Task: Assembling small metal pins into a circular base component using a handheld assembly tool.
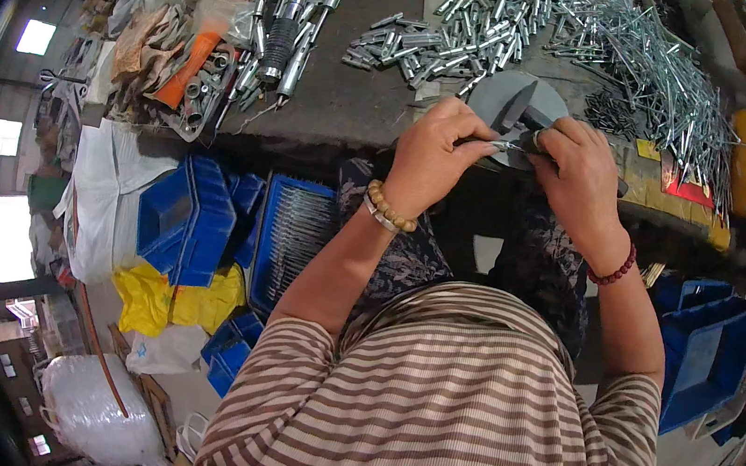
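Note:
Near the front edge of the workbench, my left hand pinches a small silvery metal part between thumb and fingertips. Facing it, my right hand is closed in a pinch at the other end of that part; what exactly its fingers hold is too small to tell. Just beyond both hands sits a grey round disc, with a dark flat metal piece standing over it. A heap of short metal tubes lies past my left hand. Past my right hand spreads a pile of thin metal rods.
Tools, including a red-and-black one and an orange handle, crowd the bench's left side. Small black parts lie beside the disc. Below stand blue bins, a blue tray of metal parts and another blue bin.

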